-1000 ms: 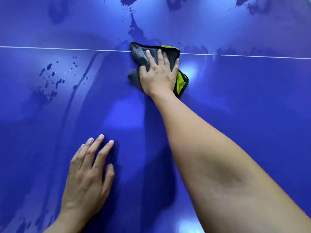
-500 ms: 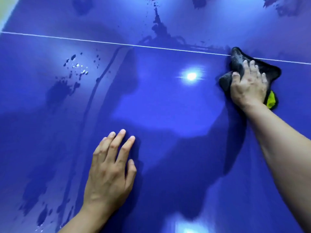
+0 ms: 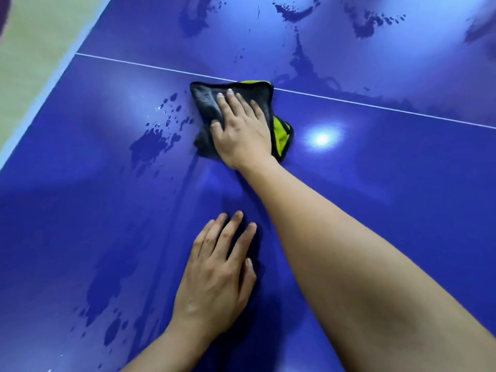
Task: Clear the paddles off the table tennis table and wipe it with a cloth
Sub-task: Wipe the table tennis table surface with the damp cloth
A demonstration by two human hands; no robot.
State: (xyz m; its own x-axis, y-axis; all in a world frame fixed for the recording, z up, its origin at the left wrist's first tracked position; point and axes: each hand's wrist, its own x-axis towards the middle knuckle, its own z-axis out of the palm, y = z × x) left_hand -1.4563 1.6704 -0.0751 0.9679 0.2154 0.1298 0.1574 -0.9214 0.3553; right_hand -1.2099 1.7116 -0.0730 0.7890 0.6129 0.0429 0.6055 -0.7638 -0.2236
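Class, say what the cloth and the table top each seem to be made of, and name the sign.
Cloth: soft fabric, probably microfibre; fuzzy grey pile, yellow-green reverse, stitched black hem.
Table top: hard board with a smooth glossy blue coating, probably paint or laminate; bright glare, and water drops sit on it.

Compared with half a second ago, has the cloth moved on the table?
Yes. The cloth, under the right hand, has slid left along the white line and now lies beside the droplets, which it was far from before.
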